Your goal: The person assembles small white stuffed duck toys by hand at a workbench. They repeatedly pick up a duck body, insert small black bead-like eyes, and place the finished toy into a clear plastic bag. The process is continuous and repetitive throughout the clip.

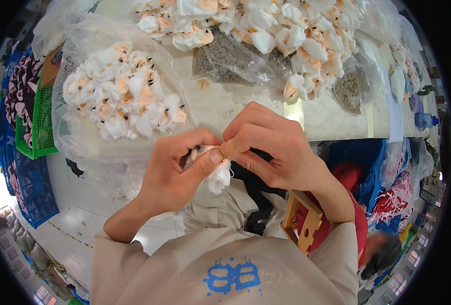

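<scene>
Between my two hands, just off the table's front edge, is a small white and peach fabric piece with fluffy pile and a dark bead-like part on top. My left hand grips it, thumb pressed across its front. At its right side, my right hand pinches with thumb and forefinger; whatever is between those fingertips is too small to make out. A pile of similar white and peach pieces with dark points lies on clear plastic sheeting, left and ahead of my hands.
A larger heap of such pieces covers the table's far side. Plastic bags of small grey-brown parts lie on the tabletop. Green and blue crates stand at left. A co-worker in red sits close at right, by a wooden stool.
</scene>
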A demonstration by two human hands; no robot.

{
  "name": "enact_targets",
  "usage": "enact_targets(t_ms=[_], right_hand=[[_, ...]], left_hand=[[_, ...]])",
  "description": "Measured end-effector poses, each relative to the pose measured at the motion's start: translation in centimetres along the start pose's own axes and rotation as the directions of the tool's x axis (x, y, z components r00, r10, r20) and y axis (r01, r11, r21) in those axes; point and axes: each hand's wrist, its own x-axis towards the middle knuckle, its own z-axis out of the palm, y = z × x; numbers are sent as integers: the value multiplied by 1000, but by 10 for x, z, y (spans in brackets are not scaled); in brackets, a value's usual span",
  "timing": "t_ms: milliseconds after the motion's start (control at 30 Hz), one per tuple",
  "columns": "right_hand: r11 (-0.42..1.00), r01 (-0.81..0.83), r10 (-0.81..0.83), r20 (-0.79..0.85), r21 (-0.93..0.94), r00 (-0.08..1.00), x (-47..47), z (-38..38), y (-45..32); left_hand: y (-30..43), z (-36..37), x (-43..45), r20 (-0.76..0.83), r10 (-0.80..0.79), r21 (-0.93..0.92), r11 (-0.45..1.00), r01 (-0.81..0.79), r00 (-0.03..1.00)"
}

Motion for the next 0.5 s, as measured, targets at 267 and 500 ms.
enact_targets(t_ms=[267,500], right_hand=[[975,-83,129,-227,204,965,-12,10,14],[978,80,-119,-198,-195,973,5,0,-1]], left_hand=[[-4,6,14,-163,89,-40,995,-97,983],[-3,6,12,-190,213,417,901,-118,959]])
